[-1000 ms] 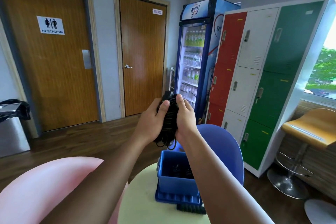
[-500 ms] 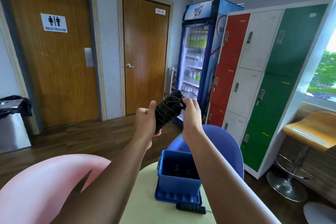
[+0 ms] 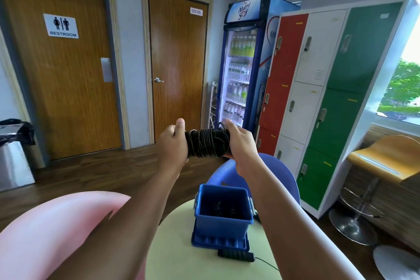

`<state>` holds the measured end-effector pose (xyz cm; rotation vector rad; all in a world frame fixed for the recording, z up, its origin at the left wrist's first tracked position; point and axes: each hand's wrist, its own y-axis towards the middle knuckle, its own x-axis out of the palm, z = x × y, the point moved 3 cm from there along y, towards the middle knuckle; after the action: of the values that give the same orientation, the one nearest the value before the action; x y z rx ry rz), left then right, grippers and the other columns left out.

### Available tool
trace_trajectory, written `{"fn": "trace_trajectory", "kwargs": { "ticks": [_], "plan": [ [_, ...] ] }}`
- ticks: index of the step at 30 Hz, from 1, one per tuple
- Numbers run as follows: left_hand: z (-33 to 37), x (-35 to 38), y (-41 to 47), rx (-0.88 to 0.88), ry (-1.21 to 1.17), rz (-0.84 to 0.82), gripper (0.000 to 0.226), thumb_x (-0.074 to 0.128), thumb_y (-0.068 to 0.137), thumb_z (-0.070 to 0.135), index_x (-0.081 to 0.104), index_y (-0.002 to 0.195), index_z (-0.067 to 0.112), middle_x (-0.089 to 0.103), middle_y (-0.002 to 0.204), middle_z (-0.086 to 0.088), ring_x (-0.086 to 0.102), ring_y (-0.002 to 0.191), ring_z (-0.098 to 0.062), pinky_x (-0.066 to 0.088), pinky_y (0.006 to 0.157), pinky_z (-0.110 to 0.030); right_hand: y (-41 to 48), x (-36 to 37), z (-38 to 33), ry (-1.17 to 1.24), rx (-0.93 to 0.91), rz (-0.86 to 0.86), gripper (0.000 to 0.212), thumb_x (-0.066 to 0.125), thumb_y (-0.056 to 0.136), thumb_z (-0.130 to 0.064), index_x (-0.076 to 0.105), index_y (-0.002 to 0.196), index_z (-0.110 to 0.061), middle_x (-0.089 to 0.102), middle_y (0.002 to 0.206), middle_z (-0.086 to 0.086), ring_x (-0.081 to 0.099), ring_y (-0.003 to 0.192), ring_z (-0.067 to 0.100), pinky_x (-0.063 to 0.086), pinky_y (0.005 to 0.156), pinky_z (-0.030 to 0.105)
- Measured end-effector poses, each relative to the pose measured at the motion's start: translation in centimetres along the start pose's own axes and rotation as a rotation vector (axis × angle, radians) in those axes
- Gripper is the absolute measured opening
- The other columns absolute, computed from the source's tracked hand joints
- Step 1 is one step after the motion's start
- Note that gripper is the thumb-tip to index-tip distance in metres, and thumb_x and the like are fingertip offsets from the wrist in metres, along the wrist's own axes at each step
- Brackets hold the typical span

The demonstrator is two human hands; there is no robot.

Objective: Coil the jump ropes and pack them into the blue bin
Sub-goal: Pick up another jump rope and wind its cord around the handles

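Pale green tabletop (image 3: 177, 257) filled the lower centre of the frame, carrying the blue bin (image 3: 223, 223) on a blue lid (image 3: 218, 240), dark ropes (image 3: 219, 206) inside. Above it, mid-frame, I held the coiled black jump rope (image 3: 205, 143) level, left hand (image 3: 172, 144) and right hand (image 3: 241, 143) with fingers curled round either end. Below, a black handle (image 3: 235, 257) lay just beside the lid.
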<state>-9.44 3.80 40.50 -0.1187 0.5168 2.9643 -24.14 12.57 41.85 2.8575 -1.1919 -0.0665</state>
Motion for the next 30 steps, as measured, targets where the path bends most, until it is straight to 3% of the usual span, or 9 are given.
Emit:
{"fn": "trace_trajectory", "kwargs": {
  "ticks": [2, 7, 10, 13, 19, 21, 25, 27, 30],
  "plan": [
    [0.0, 0.2, -0.3, -0.124, -0.043, -0.027, 0.054, 0.037, 0.105, 0.051, 0.050, 0.073, 0.010, 0.052, 0.071, -0.014, 0.060, 0.069, -0.030, 0.052, 0.065, -0.041, -0.1, 0.0, 0.3, 0.020, -0.009, 0.030, 0.059, 0.055, 0.072, -0.069, 0.061, 0.083, -0.011, 0.050, 0.077, 0.007, 0.049, 0.072, 0.024, 0.046, 0.069, 0.040],
    [0.6, 0.2, 0.1, -0.084, -0.041, -0.045, 0.041, 0.038, 0.102, 0.029, 0.045, 0.066, 0.010, 0.045, 0.067, -0.010, 0.053, 0.066, -0.028, 0.045, 0.058, -0.034, -1.1, -0.3, 0.2, 0.048, -0.023, 0.074, 0.038, 0.051, 0.086, -0.056, 0.050, 0.079, -0.019, 0.043, 0.067, 0.007, 0.042, 0.064, 0.021, 0.037, 0.063, 0.033],
    [1.0, 0.1, 0.1, -0.066, -0.031, -0.040, 0.039, 0.038, 0.101, 0.023, 0.041, 0.064, 0.011, 0.041, 0.063, -0.007, 0.048, 0.066, -0.028, 0.042, 0.059, -0.034, -1.0, -0.8, 0.2, 0.046, -0.072, 0.101, 0.048, 0.048, 0.100, -0.036, 0.027, 0.061, -0.019, 0.024, 0.048, -0.006, 0.022, 0.045, 0.014, 0.020, 0.047, 0.025],
    [0.9, 0.3, 0.3, -0.047, -0.023, -0.037, 0.044, 0.036, 0.103, 0.028, 0.039, 0.063, 0.012, 0.039, 0.062, -0.008, 0.046, 0.067, -0.028, 0.040, 0.063, -0.039, -1.3, -0.9, 0.1, 0.063, -0.098, 0.109, 0.052, 0.047, 0.101, -0.032, 0.021, 0.057, -0.022, 0.019, 0.046, -0.008, 0.015, 0.045, 0.013, 0.014, 0.049, 0.029],
    [0.0, 1.0, 0.0, -0.180, -0.027, -0.185, 0.054, 0.036, 0.103, 0.058, 0.057, 0.093, 0.010, 0.057, 0.080, -0.009, 0.059, 0.073, -0.023, 0.052, 0.065, -0.034, -1.3, -1.6, 0.3, 0.011, -0.121, 0.163, 0.057, 0.050, 0.101, -0.043, 0.024, 0.054, -0.021, 0.023, 0.043, -0.010, 0.021, 0.049, 0.015, 0.020, 0.054, 0.032],
    [-0.3, 1.3, -0.6, -0.257, -0.073, -0.245, 0.061, 0.041, 0.095, 0.071, 0.059, 0.114, 0.016, 0.066, 0.103, -0.006, 0.066, 0.095, -0.024, 0.059, 0.084, -0.042, -1.3, -2.2, 1.0, 0.020, -0.078, 0.201, 0.057, 0.049, 0.102, -0.044, 0.025, 0.056, -0.020, 0.024, 0.042, -0.010, 0.022, 0.047, 0.015, 0.020, 0.051, 0.031],
    [-0.1, 2.5, -3.5, -0.424, -0.478, -0.328, 0.036, 0.058, 0.097, 0.051, 0.063, 0.102, 0.015, 0.068, 0.108, -0.013, 0.067, 0.102, -0.031, 0.057, 0.095, -0.052, -1.1, -3.3, 3.9, 0.148, 0.099, 0.267, 0.049, 0.047, 0.100, -0.049, 0.046, 0.065, -0.014, 0.051, 0.066, 0.008, 0.054, 0.063, 0.026, 0.057, 0.065, 0.045],
    [-0.4, 3.4, -4.2, -0.420, -0.451, -0.283, 0.039, 0.062, 0.092, 0.055, 0.065, 0.099, 0.017, 0.071, 0.104, -0.010, 0.070, 0.099, -0.030, 0.060, 0.090, -0.048, -1.3, -3.6, 5.3, 0.173, 0.157, 0.246, 0.050, 0.046, 0.100, -0.050, 0.056, 0.072, -0.010, 0.064, 0.078, 0.014, 0.067, 0.075, 0.030, 0.060, 0.081, 0.053],
    [-0.8, 4.3, -4.1, -0.410, -0.368, -0.156, 0.044, 0.071, 0.081, 0.063, 0.066, 0.093, 0.020, 0.073, 0.098, -0.006, 0.073, 0.091, -0.027, 0.064, 0.074, -0.038, -1.3, -4.1, 6.7, 0.171, 0.163, 0.233, 0.050, 0.044, 0.099, -0.052, 0.066, 0.081, -0.011, 0.073, 0.091, 0.015, 0.072, 0.087, 0.035, 0.060, 0.083, 0.055]
  ]
}}
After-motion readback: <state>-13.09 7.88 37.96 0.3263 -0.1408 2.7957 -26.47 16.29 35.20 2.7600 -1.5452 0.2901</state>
